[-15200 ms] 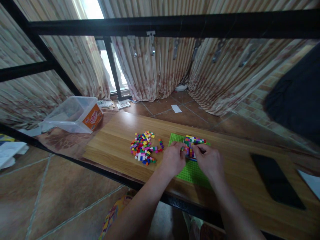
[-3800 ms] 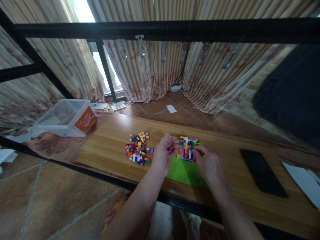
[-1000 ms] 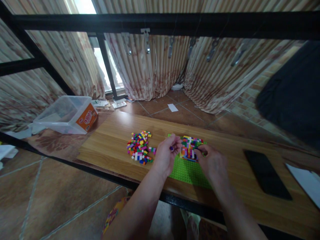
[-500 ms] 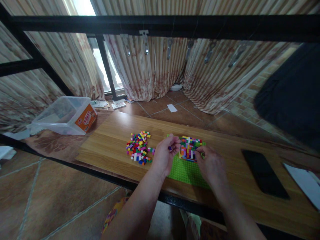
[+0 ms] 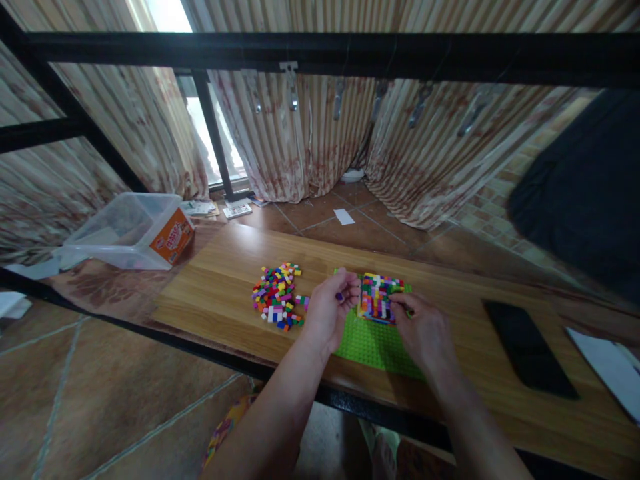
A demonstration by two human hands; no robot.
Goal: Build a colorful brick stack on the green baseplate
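Observation:
My left hand point(image 5: 330, 303) is turned palm inward with curled fingers, and a small dark purple toy brick point(image 5: 339, 296) rests in it. It hovers over the left side of a green studded baseplate point(image 5: 375, 347). On that plate sits a low block of many-coloured toy bricks point(image 5: 375, 297) in tight rows. My right hand point(image 5: 420, 323) reaches the block's right side with thumb and forefinger pinched together. Whatever lies between those fingertips is hidden. Left of my left hand, a heap of loose bricks point(image 5: 277, 293) in mixed colours lies on the wooden tabletop point(image 5: 210, 287).
A dark phone-like slab point(image 5: 530, 350) lies right of the baseplate, with white paper point(image 5: 607, 367) beyond it. At the far left stands a clear plastic bin point(image 5: 125, 233) with an orange label. A black metal bar point(image 5: 320, 53) crosses above, before striped curtains.
My right hand has shifted slightly at the right side of the brick block, its fingertips still pinched. My left hand stays in place with the purple brick.

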